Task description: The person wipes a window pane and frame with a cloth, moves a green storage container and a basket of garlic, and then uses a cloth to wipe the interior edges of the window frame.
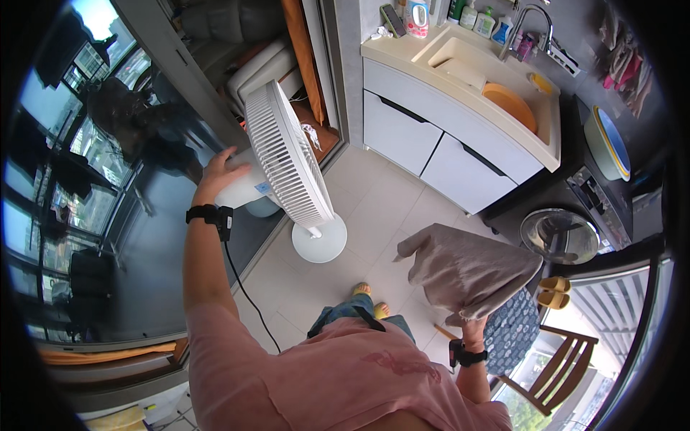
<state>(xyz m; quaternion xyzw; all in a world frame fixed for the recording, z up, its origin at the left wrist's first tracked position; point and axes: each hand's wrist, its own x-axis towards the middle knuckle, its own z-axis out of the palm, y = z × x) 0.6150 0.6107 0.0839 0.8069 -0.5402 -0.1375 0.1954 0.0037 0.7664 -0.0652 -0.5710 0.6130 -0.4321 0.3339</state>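
A white standing fan (pixel 288 156) is on the tiled floor, its round base (pixel 319 238) flat and its ribbed grille facing right. My left hand (pixel 220 175) is laid on the pale motor housing (pixel 242 186) behind the grille, fingers spread. The housing hides part of the contact. A grey-brown cloth (pixel 469 264), apparently a piece of fabric or a garment, hangs out from my right hand (pixel 474 331), which grips it at its near end. Both wrists wear black straps with small devices.
A white cabinet (pixel 401 126) carries a cream sink (pixel 453 51) with an orange basin (pixel 509 105). A front-loading washing machine (pixel 560 236) is at right. Near my right arm is a wooden chair (pixel 560 372) with a patterned blue cover (pixel 512 334). Glass sliding doors (pixel 161 237) run along the left.
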